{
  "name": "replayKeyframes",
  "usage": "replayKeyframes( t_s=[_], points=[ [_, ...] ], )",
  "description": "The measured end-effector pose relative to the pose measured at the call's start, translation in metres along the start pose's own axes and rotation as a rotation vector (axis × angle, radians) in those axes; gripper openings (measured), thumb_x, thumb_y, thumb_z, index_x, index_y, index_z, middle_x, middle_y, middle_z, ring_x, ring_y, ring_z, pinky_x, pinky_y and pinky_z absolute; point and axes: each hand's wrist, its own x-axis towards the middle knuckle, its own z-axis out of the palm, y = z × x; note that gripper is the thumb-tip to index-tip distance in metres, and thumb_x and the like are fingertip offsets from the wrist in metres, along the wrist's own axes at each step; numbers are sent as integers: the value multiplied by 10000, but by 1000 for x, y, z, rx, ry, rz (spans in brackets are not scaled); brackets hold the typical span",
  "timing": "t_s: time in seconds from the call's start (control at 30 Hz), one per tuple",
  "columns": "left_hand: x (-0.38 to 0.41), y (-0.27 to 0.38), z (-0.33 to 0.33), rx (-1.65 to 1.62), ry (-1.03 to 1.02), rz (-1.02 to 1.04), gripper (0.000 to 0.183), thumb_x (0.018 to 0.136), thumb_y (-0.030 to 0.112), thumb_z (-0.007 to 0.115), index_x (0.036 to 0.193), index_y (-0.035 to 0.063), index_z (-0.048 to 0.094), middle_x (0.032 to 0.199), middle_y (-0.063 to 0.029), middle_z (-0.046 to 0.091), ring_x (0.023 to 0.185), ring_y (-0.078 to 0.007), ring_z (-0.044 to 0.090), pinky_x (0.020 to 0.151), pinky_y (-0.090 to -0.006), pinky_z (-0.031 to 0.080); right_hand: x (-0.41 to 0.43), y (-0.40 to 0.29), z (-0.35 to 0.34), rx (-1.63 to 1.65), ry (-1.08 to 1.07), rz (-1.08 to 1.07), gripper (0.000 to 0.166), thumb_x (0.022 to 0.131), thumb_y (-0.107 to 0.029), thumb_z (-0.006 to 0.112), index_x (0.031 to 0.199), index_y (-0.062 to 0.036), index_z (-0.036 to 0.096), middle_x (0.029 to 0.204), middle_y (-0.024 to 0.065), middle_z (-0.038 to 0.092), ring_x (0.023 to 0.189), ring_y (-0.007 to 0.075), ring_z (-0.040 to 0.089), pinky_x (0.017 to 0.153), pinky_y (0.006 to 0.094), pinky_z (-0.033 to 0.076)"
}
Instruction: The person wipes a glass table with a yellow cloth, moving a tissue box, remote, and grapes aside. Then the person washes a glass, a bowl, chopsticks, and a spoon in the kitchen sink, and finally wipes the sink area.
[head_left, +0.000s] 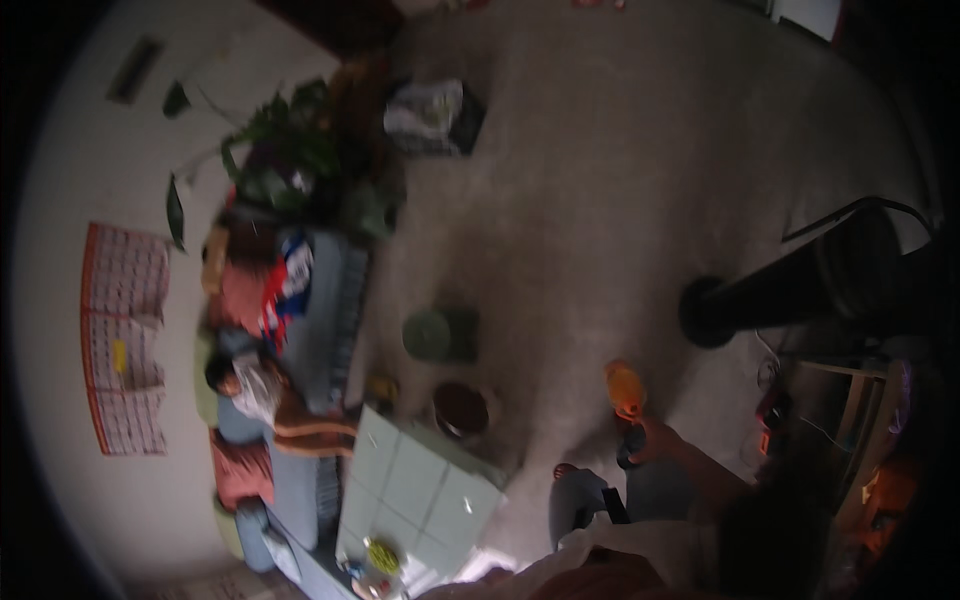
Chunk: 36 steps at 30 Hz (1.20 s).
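My right hand (654, 441) is in the lower right, with the forearm reaching in from the right edge of my body. Its fingers are closed around the near end of a blurred orange object (625, 390), perhaps a plastic bottle, held out over the floor in front of my legs. A dark shoe or slipper shows just under that hand. Along the bottom edge, a dim reddish shape (491, 576) beside the table may be my left hand, too blurred to make out its fingers or anything in them.
A tiled-top table (405, 480) holds a green bowl (382, 555). Beyond it, a person (259, 386) sits on a grey sofa (296, 480). Stools, one green (427, 335) and one dark-topped (460, 409), stand nearby. A black cylinder (795, 289) and a wooden rack (855, 405) are at right; plants (300, 150) farther off.
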Motion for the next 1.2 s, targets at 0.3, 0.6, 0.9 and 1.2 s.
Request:
replayKeyframes(
  t_s=[0.3,0.6,0.9,1.2],
  points=[
    [13,187,-109,-10,99,40,221,876,215,488,979,64,612,829,-106,642,726,-201,626,610,-332,493,90,-98,-188,-137,519,283,979,579,-332,809,1346,21,313,1272,217,440,1163,324,468,974,369,388],
    [134,376,-192,424,-12,377,195,836,191,502,899,59,630,761,-126,637,674,-226,624,566,-354,485,90,-171,-375,134,554,560,697,583,-161,803,1196,-9,510,1010,118,575,827,209,610,554,329,549],
    [132,907,-303,456,131,606,255,813,88,499,1043,48,600,768,-109,637,641,-223,633,524,-351,497,142,-115,-534,487,856,548,576,587,-167,793,1081,-21,535,835,70,583,684,189,600,532,311,539],
    [124,1067,-192,661,-66,343,312,856,302,568,966,19,640,865,-108,641,750,-203,618,641,-363,492,183,-78,-703,683,925,739,521,586,-141,809,1022,12,570,810,102,620,662,221,631,509,369,557]
  ],
)
